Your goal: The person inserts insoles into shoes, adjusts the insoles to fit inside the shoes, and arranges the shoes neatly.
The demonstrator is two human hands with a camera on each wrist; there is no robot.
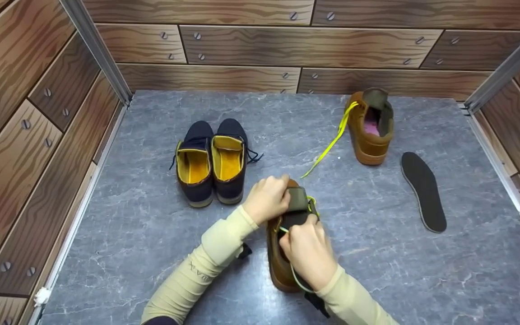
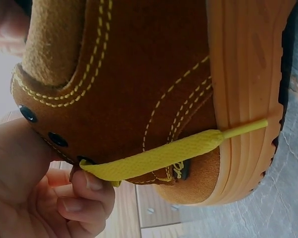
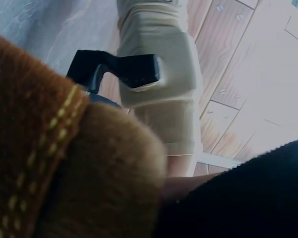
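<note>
A brown suede shoe (image 1: 282,271) stands on the floor between my hands. My left hand (image 1: 266,198) grips its upper by the tongue (image 1: 297,198); the left wrist view shows curled fingers at the eyelet edge, beside a yellow lace (image 2: 154,158) hanging over the side. In my right hand (image 1: 312,248) is a dark insole (image 1: 294,220), partly inside the shoe opening, its pale edge curving beneath the hand. Much of the insole is hidden by that hand. In the right wrist view, the shoe collar (image 3: 104,163) and a black edge appear close up.
At the back right stands the other brown shoe (image 1: 373,146), its yellow lace trailing across the floor. A dark insole (image 1: 424,194) lies beside it. Two navy shoes with yellow linings (image 1: 230,164) stand together at the left. Wood-patterned walls (image 1: 242,45) enclose the grey floor.
</note>
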